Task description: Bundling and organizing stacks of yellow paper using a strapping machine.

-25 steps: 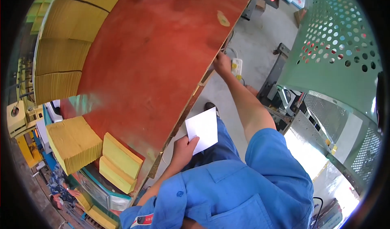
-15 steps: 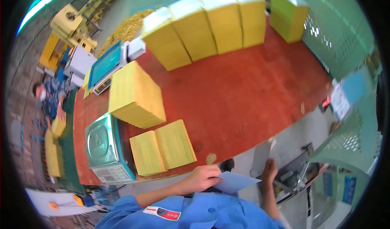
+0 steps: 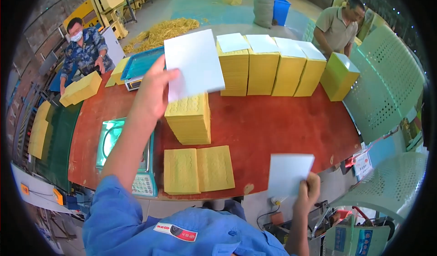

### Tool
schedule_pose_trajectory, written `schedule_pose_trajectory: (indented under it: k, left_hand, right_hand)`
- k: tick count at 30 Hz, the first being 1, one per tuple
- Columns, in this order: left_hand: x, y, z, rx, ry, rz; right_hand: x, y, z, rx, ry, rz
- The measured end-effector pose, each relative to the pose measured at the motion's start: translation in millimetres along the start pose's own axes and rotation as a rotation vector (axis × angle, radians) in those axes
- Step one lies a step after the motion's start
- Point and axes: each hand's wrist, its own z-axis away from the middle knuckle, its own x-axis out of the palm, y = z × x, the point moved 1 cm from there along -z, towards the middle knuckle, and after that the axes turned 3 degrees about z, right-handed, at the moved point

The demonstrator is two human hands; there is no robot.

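My left hand point(image 3: 156, 85) is raised over the table, thumb pressed on a white rectangular sheet point(image 3: 195, 65) that it grips by the left edge. Lower down, beyond the table's front edge, my right hand point(image 3: 309, 190) pinches another white sheet point(image 3: 290, 172) at its right side. Under the left hand's sheet stands a tall stack of yellow embossed paper point(image 3: 189, 124), its top partly covered from sight. Two low yellow paper stacks point(image 3: 181, 172) lie side by side nearer me. Several tall yellow stacks point(image 3: 234, 74) line the far edge, white sheets on top.
A scale with a shiny pan point(image 3: 111, 135) sits at the left of the red table point(image 3: 268, 124), partly behind my forearm. Beyond is a second scale with a blue tray point(image 3: 141, 67). A green perforated panel point(image 3: 387, 83) borders the right. Two people work at far left and far right.
My left hand has risen from the front edge to above the tall stack, carrying a sheet. My right hand has its sheet turned up flat into view. The view has tilted upward.
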Motion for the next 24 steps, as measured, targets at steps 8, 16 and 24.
schedule_pose_trajectory:
  k: [8, 16, 24]
  left_hand:
    - [61, -109, 5, -0.351, 0.045, -0.366]
    - [173, -285, 91, -0.838, -0.503, -0.528]
    - [207, -313, 33, -0.838, -0.608, -0.352]
  right_hand:
    - [65, 107, -98, 0.129, -0.209, -0.141]
    - [-7, 153, -168, 0.202, 0.405, -0.278]
    - [-15, 57, -92, 0.203, -0.093, -0.312]
